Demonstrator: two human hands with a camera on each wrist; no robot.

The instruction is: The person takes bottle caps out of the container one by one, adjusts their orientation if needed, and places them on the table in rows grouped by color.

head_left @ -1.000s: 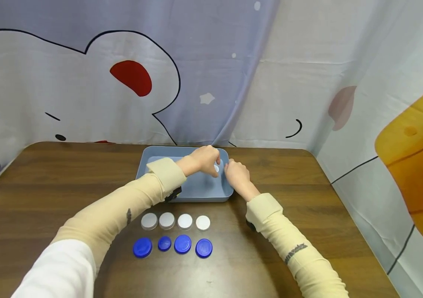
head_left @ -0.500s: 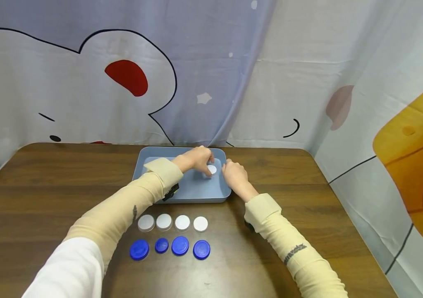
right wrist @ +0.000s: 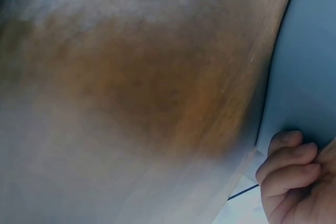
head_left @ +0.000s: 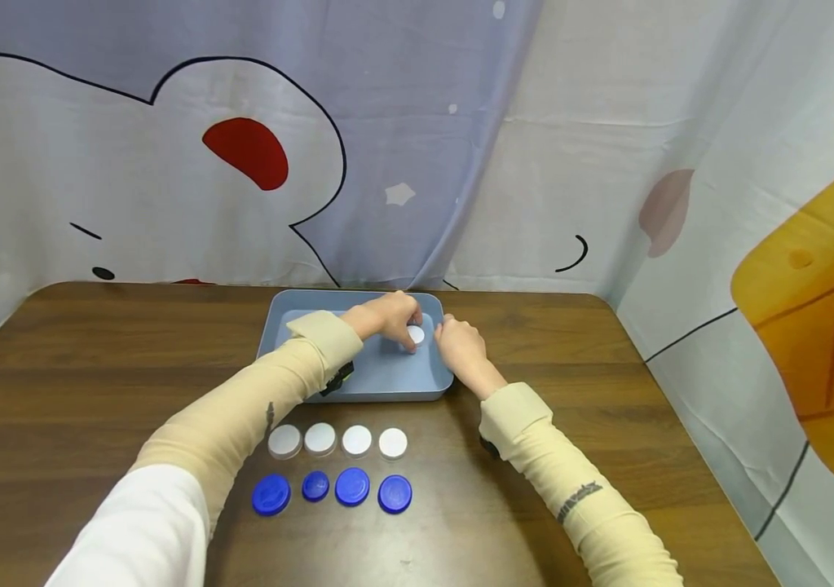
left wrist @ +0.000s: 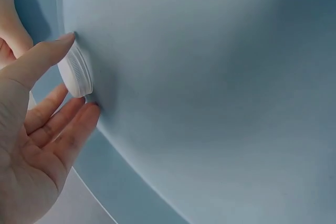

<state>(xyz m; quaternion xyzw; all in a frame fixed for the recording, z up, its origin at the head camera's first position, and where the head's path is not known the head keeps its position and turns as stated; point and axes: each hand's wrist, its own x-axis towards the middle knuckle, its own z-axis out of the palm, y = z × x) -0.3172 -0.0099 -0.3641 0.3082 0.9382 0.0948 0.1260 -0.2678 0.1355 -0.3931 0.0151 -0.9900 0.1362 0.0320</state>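
Inside the shallow blue-grey tray (head_left: 402, 383), a round white cap (head_left: 416, 335) with a ribbed side lies close to the right wall. My left hand (head_left: 391, 316) pinches this cap (left wrist: 79, 74), thumb on one edge and fingertips at the opposite edge; its other fingers are loosely spread. At the tray's right rim, my right hand (head_left: 459, 346) holds on with curled fingers (right wrist: 289, 177). Its exact contact with the rim is partly hidden.
Nearer on the brown wooden table (head_left: 534, 350) lies a row of several white caps (head_left: 356, 441). In front of it runs a row of several blue caps (head_left: 352, 487), one smaller. A printed curtain (head_left: 417, 147) hangs behind the table.
My left hand has lowered slightly to the left with the white cap, which shows more fully now. My right hand stays at the rim. The view has shifted a little.
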